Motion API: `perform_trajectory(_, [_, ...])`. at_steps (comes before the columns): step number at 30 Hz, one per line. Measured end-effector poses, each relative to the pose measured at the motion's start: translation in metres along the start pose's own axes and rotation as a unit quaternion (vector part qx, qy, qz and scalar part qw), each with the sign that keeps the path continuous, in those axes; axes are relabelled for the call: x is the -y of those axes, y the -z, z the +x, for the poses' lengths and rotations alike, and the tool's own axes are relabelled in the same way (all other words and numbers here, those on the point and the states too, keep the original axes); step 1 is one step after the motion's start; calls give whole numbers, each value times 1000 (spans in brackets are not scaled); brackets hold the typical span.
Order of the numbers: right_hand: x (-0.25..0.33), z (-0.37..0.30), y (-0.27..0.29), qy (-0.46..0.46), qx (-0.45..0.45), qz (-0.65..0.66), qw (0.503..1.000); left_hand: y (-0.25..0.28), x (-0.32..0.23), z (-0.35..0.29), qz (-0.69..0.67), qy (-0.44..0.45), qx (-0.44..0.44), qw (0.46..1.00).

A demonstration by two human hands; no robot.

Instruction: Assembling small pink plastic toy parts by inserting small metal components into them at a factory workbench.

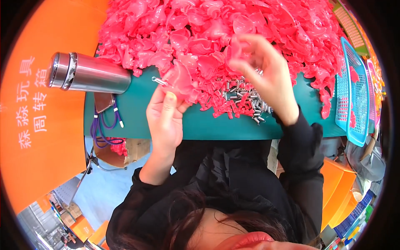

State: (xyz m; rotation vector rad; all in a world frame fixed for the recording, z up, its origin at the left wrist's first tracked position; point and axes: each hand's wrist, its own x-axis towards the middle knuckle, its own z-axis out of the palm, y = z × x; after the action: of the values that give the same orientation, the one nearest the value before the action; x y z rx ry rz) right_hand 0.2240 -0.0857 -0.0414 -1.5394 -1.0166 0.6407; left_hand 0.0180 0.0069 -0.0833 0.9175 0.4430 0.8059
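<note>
Pinched in my left hand (164, 121) is a thin, glossy pink plastic piece (181, 79). A small silvery metal spring-like part (159, 81) sticks out to its left, at my fingertips. Over the near edge of a large heap of similar pink pieces (200, 21) is my right hand (268, 68), blurred, its thumb and forefinger curved toward each other. Pink plastic shows at those fingertips, but whether they grip it is unclear. Below my right hand lie many loose silvery metal parts (260, 102), mixed with small red pieces (235, 109).
A steel flask (98, 74) lies on its side at the left of the green table (187, 131). Beside it a phone-like item (104, 101) has a purple cord (96, 125). An orange crate (50, 137) stands at the left, a blue basket (361, 98) at the right.
</note>
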Motion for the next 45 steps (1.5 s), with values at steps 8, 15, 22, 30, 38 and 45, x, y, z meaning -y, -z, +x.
perform_trajectory(8, [-2,37,-17,294,-46,-442,846,-4,-5,2,-27,-9,10,1000])
perform_trajectory(15, [-9,30,-12,269,-67,-409,870,-4,0,2,-74,40,12,996])
perform_trajectory(22, [-11,-7,-15,156,-142,-200,957,-23,1,1,-174,170,37,969])
perform_trajectory(30, [-8,4,-18,166,-172,-47,970,-21,9,-3,-133,116,10,984])
perform_trajectory(38, [-35,-46,61,81,-200,-521,826,-16,10,-5,-116,90,6,989])
perform_trajectory(45, [-49,-34,67,181,-143,-552,801,-30,16,-7,-121,130,53,983])
